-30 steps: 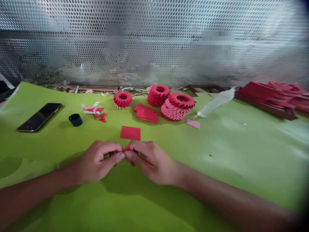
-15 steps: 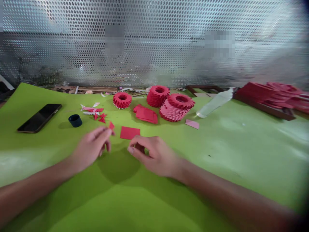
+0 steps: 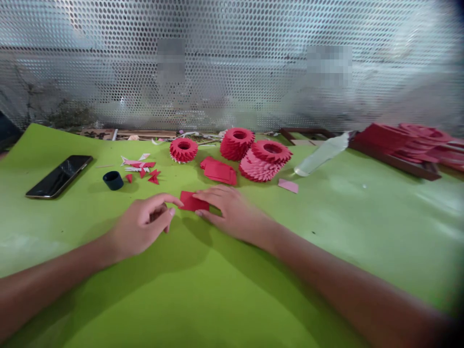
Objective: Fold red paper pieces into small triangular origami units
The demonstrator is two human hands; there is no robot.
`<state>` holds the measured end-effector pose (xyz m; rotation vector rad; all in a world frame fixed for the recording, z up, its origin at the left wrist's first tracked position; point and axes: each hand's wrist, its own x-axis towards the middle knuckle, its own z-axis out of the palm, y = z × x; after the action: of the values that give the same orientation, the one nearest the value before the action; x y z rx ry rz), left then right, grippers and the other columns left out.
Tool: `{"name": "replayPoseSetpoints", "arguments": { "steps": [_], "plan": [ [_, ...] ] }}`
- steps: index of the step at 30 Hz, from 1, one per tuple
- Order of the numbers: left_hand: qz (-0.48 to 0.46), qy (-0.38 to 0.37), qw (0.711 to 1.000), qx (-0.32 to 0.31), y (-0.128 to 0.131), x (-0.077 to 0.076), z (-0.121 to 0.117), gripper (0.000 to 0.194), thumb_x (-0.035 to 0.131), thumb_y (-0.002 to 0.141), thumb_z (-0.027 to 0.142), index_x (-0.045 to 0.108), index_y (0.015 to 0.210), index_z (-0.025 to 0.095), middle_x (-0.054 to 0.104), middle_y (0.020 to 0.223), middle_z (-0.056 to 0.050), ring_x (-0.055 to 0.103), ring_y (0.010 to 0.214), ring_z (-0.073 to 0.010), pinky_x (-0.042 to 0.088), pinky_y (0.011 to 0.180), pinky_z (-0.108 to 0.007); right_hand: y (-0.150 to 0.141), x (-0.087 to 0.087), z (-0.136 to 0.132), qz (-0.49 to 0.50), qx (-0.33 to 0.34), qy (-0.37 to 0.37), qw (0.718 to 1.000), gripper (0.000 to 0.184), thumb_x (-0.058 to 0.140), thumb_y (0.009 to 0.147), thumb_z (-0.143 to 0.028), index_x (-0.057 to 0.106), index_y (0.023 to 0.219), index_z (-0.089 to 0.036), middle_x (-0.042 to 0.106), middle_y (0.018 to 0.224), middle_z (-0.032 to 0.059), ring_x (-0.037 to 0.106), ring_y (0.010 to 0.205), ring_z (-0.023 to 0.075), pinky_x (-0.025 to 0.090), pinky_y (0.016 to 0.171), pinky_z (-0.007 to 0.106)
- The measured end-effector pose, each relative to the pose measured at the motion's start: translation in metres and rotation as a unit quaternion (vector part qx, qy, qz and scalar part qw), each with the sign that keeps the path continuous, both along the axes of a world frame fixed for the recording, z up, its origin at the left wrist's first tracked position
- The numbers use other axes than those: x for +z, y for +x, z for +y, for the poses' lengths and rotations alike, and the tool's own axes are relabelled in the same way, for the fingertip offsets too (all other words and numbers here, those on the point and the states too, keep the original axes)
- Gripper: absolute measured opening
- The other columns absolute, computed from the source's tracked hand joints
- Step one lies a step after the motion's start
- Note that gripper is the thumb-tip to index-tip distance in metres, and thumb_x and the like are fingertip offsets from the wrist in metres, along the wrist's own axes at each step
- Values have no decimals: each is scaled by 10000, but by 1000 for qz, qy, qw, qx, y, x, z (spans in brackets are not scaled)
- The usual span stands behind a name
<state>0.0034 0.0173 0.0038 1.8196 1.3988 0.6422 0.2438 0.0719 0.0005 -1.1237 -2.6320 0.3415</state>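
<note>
At frame centre, a red paper rectangle [image 3: 190, 201] is touched by the spread fingers [image 3: 213, 194] of the right hand [image 3: 234, 212]; the curled fingers [image 3: 167, 199] of the left hand [image 3: 139, 229] are held just beside it.

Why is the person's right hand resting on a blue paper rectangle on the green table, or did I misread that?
The rectangle is red, not blue: the head view shows the right hand resting on a red paper rectangle on the green table.

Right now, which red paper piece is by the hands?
The flat red paper rectangle between the left hand and right hand. The red paper stack and small folded red paper points lie farther off.
</note>
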Motion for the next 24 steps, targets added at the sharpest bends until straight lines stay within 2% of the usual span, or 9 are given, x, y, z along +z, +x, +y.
{"name": "replayPoseSetpoints", "arguments": {
  "steps": [3, 6, 10, 13, 15, 17, 19, 22, 24],
  "plan": [
    [79, 47, 994, -57, 3, 2, -3, 361, 464, 973, 390, 657, 1185, 171, 663, 656, -10, 505, 475, -122, 293, 423, -208, -2, 0, 0, 3, 20, 9, 1000, 377, 547, 1002, -376, 662, 1304, -179, 729, 1210, 122, 654, 1134, 300, 470, 1017, 518],
    [132, 81, 984, -83, 3, 3, -2, 357, 430, 980, 352, 673, 1172, 174, 689, 682, -23, 536, 484, -135, 318, 426, -217, -3, -2, 0, 7, 46, 43, 998, 289, 552, 1000, -289, 716, 1209, -176, 755, 1135, 130, 684, 1055, 293, 471, 983, 502],
    [179, 158, 967, -85, 4, 3, 2, 378, 467, 973, 404, 661, 1196, 169, 735, 868, -70, 626, 632, -184, 463, 552, -281, -4, -3, -5, 40, 71, 54, 995, 232, 583, 972, -223, 744, 1138, -196, 779, 1016, 99, 703, 937, 262, 487, 911, 450],
    [195, 204, 956, -76, 3, 0, 3, 471, 559, 934, 498, 620, 1259, 163, 718, 1118, -125, 674, 875, -263, 539, 768, -404, -7, 0, -15, 153, 51, -38, 986, 226, 612, 962, -273, 736, 1143, -218, 773, 1040, 81, 695, 939, 233, 514, 866, 405],
    [187, 215, 955, -82, 2, -1, 2, 443, 559, 945, 467, 610, 1274, 175, 723, 1150, -126, 684, 948, -282, 539, 837, -441, -11, 2, -23, 242, 10, -171, 955, 264, 604, 968, -337, 705, 1190, -236, 751, 1117, 66, 693, 946, 206, 544, 813, 363],
    [172, 237, 952, -90, 0, -1, 1, 415, 559, 956, 437, 605, 1286, 191, 741, 1143, -115, 699, 966, -282, 541, 857, -444, -15, 4, -29, 280, -10, -277, 919, 255, 610, 958, -373, 709, 1143, -228, 751, 1049, 52, 683, 868, 186, 547, 739, 331],
    [166, 271, 942, -107, -1, -1, -1, 457, 613, 930, 469, 602, 1303, 204, 750, 1147, -109, 711, 963, -288, 546, 850, -442, -18, 3, -32, 316, -26, -349, 882, 234, 610, 952, -350, 704, 1111, -206, 741, 953, 42, 664, 798, 161, 534, 699, 299],
    [167, 324, 921, -139, -2, 0, -4, 444, 677, 902, 473, 641, 1263, 217, 775, 1084, -86, 731, 890, -265, 557, 790, -396, -20, -1, -32, 368, -27, -391, 843, 180, 611, 939, -319, 701, 1027, -190, 722, 913, 27, 652, 791, 140, 520, 722, 273],
    [146, 360, 911, -142, -1, -1, -4, 323, 666, 930, 398, 687, 1189, 205, 792, 997, -71, 736, 816, -227, 556, 749, -344, -19, -1, -31, 376, -22, -383, 843, 167, 614, 933, -327, 696, 979, -188, 715, 905, 22, 648, 795, 140, 511, 732, 270]
  ]
}}
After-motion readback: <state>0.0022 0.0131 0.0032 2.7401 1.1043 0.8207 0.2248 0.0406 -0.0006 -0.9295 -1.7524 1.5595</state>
